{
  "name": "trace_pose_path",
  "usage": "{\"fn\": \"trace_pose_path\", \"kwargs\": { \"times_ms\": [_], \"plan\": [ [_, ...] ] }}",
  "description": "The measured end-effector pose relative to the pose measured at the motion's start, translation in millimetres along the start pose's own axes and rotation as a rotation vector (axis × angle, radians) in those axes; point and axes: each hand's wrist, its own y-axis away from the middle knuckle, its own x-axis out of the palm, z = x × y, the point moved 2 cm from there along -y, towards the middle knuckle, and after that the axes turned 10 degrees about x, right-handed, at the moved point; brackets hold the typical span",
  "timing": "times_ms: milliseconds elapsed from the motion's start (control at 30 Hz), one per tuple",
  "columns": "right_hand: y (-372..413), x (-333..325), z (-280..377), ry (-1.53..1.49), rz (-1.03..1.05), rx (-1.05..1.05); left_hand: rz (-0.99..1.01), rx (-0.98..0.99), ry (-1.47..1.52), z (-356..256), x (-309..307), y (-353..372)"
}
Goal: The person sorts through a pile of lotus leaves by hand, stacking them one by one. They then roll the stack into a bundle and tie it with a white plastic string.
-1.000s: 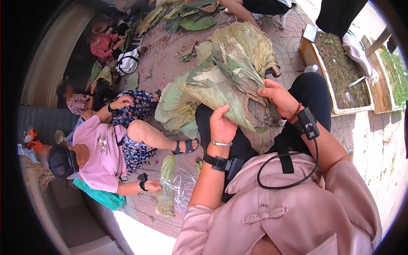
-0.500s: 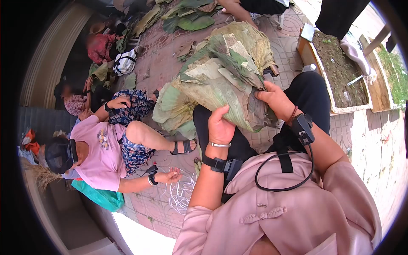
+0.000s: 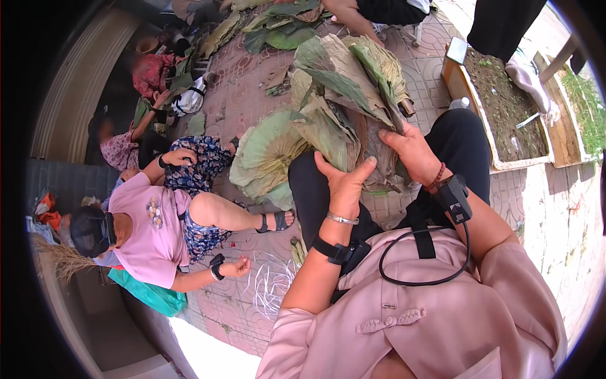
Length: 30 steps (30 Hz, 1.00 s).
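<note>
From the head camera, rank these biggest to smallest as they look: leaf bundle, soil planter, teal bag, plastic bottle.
1. leaf bundle
2. soil planter
3. teal bag
4. plastic bottle
The planter sits farther off, so its real size is unsure.

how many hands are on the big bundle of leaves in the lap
2. The left hand lies open against the near end of the leaf bundle; the right hand grips its right side. The far side is hidden.
</note>
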Motion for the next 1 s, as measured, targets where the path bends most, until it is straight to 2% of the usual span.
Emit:
{"fn": "trace_pose_path", "kwargs": {
  "times_ms": [67,100,167,200,267,300,367,433,500,800,833,900,1000],
  "plan": [
    [4,7,4,-0.023,-0.003,-0.033,0.009,0.069,-0.213,0,2,0],
    [6,9,6,-0.045,-0.009,-0.064,0.007,0.071,-0.214,-1,2,-1],
    [4,7,5,-0.123,-0.011,-0.049,-0.095,0.002,0.058,-3,2,-3],
    [3,6,5,-0.201,-0.017,-0.031,-0.093,0.003,0.057,1,-3,-7],
    [6,5,11,-0.307,0.018,0.003,0.005,0.0,0.319,8,-13,-16],
    [8,6,13,-0.412,0.055,0.042,0.007,0.0,0.319,7,-16,-17],
    [5,-1,7,-0.433,0.038,0.059,0.025,-0.174,0.635,6,-17,-17],
    [-1,-9,-4,-0.455,0.023,0.077,0.03,-0.191,0.674,5,-20,-18],
    [-4,-11,-13,-0.604,0.01,0.2,0.025,-0.277,0.769,3,-24,-17],
    [1,-2,-15,-0.797,0.157,0.297,0.16,-0.312,0.957,-14,-6,-5],
    [1,-2,-15,-0.796,0.158,0.299,0.158,-0.311,0.958,-13,-6,-7],
    [4,5,-14,-0.82,0.22,0.302,0.177,-0.212,0.753,-11,-10,-11],
    [3,10,-15,-0.8,0.25,0.305,0.141,-0.283,0.798,-15,-23,-19]
  ]
}}
